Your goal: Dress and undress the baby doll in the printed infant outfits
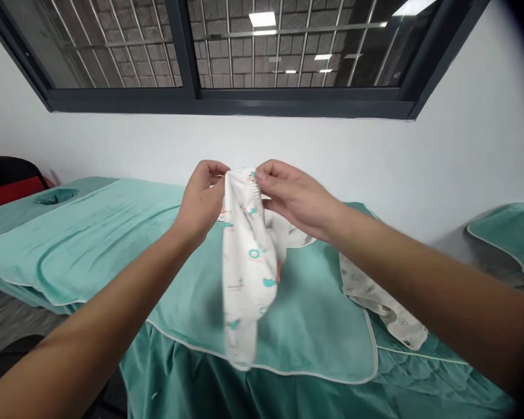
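Observation:
A pair of small white pants (251, 262) with teal and orange prints hangs folded lengthwise between my hands, its gathered waistband at the top. My left hand (205, 198) pinches the left corner of the waistband. At the right corner, my right hand (297, 195) grips the gathered edge between thumb and fingers. The lower end dangles, slightly blurred, in front of the teal cover (323, 314) on the bed. Behind my hands lies another white cloth (300, 238), partly hidden. Under my right forearm rests a white patterned garment (379, 299).
The bed has a face hole (56, 196) at its left end. A black and red object (13, 183) stands at the far left. More teal fabric (510, 235) is at the right. A dark-framed window (231, 105) is set in the white wall behind.

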A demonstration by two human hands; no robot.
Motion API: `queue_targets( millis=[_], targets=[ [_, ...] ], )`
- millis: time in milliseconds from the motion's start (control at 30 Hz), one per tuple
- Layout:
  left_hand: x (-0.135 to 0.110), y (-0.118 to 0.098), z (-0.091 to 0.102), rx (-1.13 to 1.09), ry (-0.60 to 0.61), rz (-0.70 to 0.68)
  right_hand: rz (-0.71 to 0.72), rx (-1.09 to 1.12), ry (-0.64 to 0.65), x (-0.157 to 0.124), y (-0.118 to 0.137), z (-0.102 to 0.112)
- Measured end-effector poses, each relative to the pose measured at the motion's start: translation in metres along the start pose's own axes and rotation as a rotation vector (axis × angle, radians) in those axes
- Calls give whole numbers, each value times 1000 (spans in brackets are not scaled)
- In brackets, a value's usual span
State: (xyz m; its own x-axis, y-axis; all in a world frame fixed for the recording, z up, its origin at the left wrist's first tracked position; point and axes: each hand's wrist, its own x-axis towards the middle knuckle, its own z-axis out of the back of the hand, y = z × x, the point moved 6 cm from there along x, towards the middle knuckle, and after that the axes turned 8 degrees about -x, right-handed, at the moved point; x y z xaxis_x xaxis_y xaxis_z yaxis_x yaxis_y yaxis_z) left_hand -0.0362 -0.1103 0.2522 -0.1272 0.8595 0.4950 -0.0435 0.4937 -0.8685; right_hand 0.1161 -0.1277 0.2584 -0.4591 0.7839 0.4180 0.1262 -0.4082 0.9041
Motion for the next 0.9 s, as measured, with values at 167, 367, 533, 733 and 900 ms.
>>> queue_targets(
  millis=[167,367,533,733,900],
  targets=[
    [-7,60,25,-35,-125,131,73,-33,-7,39,-53,-23],
    [-29,120,53,309,-265,-94,220,-568,164,67,-129,-26],
    [-47,162,-1,280,172,-108,147,-912,-129,79,-205,45],
    [-38,233,-41,-21,156,519,-144,-1230,-416,105,-243,143],
    [-26,255,-58,-426,167,871,-635,-1115,-429,118,-272,210]
  ],
)
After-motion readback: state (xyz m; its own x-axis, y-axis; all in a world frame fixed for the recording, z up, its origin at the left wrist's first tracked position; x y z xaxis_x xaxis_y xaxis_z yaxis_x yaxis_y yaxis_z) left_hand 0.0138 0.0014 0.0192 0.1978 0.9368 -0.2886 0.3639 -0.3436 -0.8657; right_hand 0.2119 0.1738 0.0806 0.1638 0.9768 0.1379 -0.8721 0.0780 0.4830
